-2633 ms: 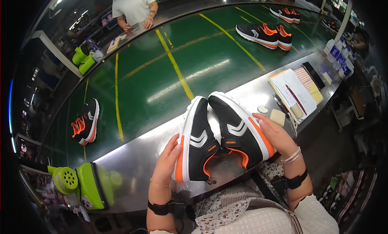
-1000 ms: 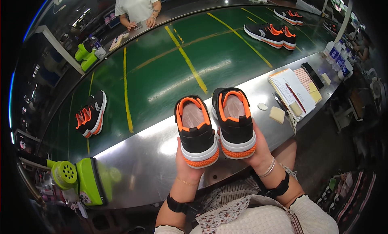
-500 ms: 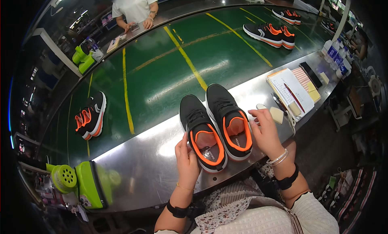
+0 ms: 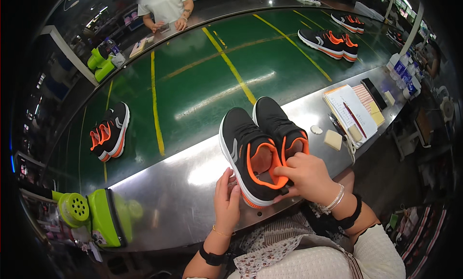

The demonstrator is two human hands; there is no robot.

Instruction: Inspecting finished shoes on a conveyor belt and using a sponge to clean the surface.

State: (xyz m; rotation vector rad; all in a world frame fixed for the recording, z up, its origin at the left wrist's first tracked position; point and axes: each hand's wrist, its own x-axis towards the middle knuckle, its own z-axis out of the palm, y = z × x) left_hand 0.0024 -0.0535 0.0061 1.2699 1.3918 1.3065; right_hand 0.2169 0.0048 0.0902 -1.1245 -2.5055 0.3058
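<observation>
A pair of black sneakers with orange collars and white soles stands in front of me, toes pointing away. The left sneaker (image 4: 236, 129) tilts so that its outer side and white sole show; the right sneaker (image 4: 272, 116) sits close against it, its heel partly hidden. My right hand (image 4: 308, 178) closes over the heels where the two shoes meet, thumb and fingers gripping the collars. My left hand (image 4: 226, 197) is beside the left sneaker's heel, fingers apart and holding nothing; whether its fingertips touch the sole I cannot tell.
A green belt (image 4: 193, 86) with yellow lines carries more sneaker pairs at left (image 4: 111, 132) and far right (image 4: 328, 44). On the metal ledge (image 4: 169, 197) are a green machine (image 4: 106, 219), a notebook (image 4: 345, 110) with a pen, and a pale block (image 4: 333, 139). Another person (image 4: 166, 9) stands across the belt.
My right hand has moved left from beside the shoes onto their heels and closed. The shoes have tilted and drawn together. My left hand has come away from the left shoe's collar.
</observation>
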